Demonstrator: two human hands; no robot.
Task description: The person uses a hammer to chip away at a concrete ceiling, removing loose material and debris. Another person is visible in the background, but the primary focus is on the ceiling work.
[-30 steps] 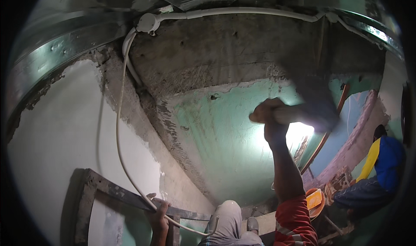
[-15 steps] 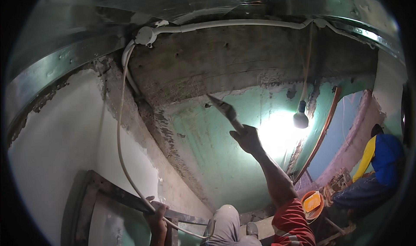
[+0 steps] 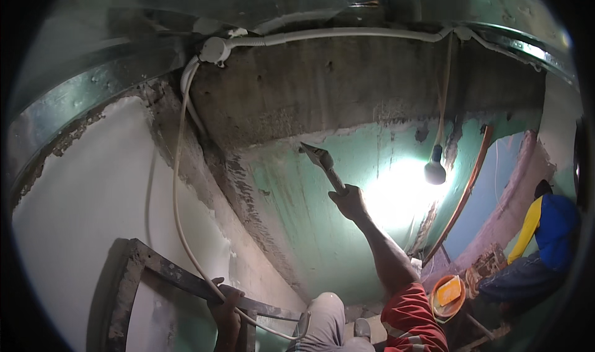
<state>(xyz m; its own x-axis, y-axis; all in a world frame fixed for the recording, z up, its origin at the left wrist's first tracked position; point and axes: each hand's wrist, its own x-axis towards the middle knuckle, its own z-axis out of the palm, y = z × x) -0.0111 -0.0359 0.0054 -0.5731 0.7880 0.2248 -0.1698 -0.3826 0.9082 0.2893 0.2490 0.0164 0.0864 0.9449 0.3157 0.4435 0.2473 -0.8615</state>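
My right hand (image 3: 351, 202) is wrapped round the light handle of a tool (image 3: 320, 158) with a dark, wedge-shaped head. Whether that head is a brush or a blade I cannot tell. Its tip reaches the upper part of the green wall (image 3: 291, 209), just under the bare grey concrete beam (image 3: 297, 91). Low on the left, my left hand (image 3: 227, 305) closes around a dark bar of a ladder-like frame (image 3: 176, 274). A pale cable (image 3: 178, 191) hangs in a loop and passes across that hand.
A lit bulb in a dark holder (image 3: 435, 166) hangs right of my right arm. White conduit (image 3: 347, 32) and a round junction box (image 3: 214, 51) run overhead, below metal sheeting. At lower right are an orange bucket (image 3: 439, 313) and a person in blue and yellow (image 3: 553, 231).
The tool and my right hand have shifted slightly down in the picture. Wet-looking streaks show more plainly on the green wall. My left hand keeps its hold on the frame.
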